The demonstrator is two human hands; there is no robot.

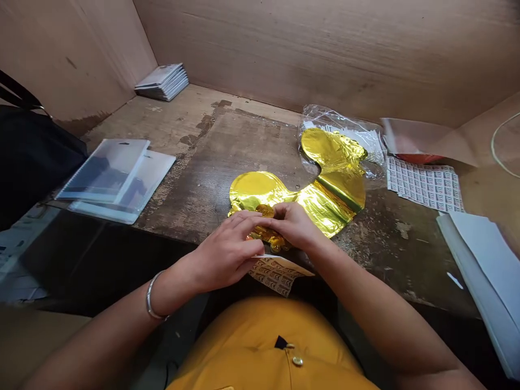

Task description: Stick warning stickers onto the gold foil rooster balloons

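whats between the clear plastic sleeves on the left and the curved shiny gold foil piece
Just bare, scuffed brown wooden tabletop between the sleeves and the foil piece, as the head view shows.

Worn brown wood tbl (227,141), gold foil balloon (260,187), clear pkts (109,173), sticker shts (426,184).

"CE" marks readable, repeated in rows on sticker sheet (280,277) at worktop's (190,208) near edge; the small print around them too tiny to make out. Label sheets (426,184) on the right carry rows of repeated print, illegible. Papers (16,249) at far left: printed marks, also unreadable.
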